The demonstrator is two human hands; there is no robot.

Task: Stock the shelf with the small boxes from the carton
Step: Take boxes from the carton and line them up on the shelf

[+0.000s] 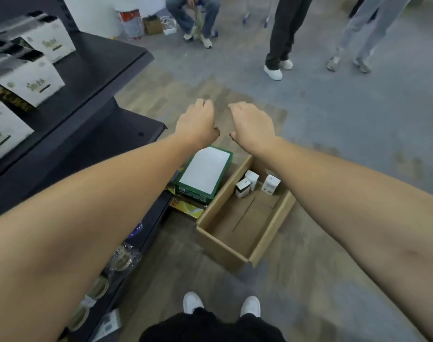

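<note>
An open brown carton (225, 240) lies on the floor in front of my feet. Three small white boxes (251, 180) stand at its far end, one of them (272, 185) set apart to the right. The dark shelf (106, 70) rises at the left. Both arms are stretched out above the carton. My left hand (197, 124) and my right hand (253, 127) hang side by side, backs up, fingers drooping loosely. Neither hand holds anything, and the fingertips point away from me, partly hidden.
White boxes with green print (30, 87) fill the upper shelf. A green-edged flat box (203, 174) and a yellow pack (188, 208) lie between the shelf and the carton. Packaged goods (121, 260) sit on the lowest shelf. Three people (282, 33) stand or sit at the back.
</note>
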